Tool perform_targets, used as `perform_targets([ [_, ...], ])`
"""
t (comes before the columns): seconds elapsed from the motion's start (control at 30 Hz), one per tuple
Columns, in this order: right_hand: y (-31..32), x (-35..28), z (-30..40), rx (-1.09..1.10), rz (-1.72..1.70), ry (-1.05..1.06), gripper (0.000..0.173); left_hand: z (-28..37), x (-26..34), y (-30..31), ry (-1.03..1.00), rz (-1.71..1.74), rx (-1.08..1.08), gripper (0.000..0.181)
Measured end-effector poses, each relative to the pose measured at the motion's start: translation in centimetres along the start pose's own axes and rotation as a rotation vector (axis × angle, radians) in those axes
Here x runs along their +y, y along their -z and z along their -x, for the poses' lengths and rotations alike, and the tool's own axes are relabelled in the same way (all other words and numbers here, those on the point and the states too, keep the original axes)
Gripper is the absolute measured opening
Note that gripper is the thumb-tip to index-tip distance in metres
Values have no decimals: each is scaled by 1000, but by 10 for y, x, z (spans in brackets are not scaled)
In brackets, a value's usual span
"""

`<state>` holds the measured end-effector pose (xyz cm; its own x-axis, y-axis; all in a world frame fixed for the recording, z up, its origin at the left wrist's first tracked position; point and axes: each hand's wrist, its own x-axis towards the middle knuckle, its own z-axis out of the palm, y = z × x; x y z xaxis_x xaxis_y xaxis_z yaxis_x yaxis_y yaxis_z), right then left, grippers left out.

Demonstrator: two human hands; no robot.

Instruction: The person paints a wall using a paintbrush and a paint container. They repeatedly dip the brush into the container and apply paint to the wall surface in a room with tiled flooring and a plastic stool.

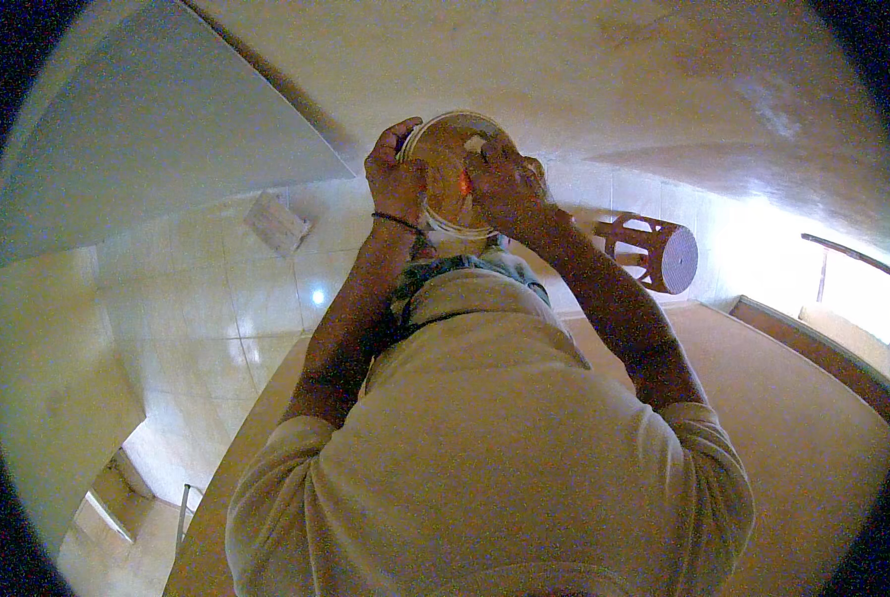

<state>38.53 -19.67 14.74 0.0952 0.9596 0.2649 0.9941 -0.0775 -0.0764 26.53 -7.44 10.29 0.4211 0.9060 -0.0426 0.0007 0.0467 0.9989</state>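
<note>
A round, rimmed container, with brownish contents or a brown inner surface, is between my two hands, in front of my body. My left hand grips its left rim, with the fingers around the outside and the thumb over the edge. Over the right part of the container is my right hand, its fingers curled. A small pale piece shows at its fingertips, and a small orange-red thing lies close beside it. The picture is too grainy to tell what these two are.
A brown plastic stool with a textured round seat is to the right on the tiled floor. A pale block-like object lies on the floor at left. Walls rise ahead, and a broad brown surface is behind me. Bright light enters at right.
</note>
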Motion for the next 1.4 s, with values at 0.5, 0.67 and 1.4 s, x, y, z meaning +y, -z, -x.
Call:
perform_targets([
  [0.5, 56, 48, 26, 341, -1588, -910, 19, 3, -2, 20, 211, 433, 51, 61],
  [0.67, 54, 49, 34, 452, -1992, -1042, 20, 8, 16, 27, 128, 193, 23, 60],
  [1.4, 8, 60, 33, 884, -2519, -930, 17, 26, -54, 50, 331, 380, -13, 70],
])
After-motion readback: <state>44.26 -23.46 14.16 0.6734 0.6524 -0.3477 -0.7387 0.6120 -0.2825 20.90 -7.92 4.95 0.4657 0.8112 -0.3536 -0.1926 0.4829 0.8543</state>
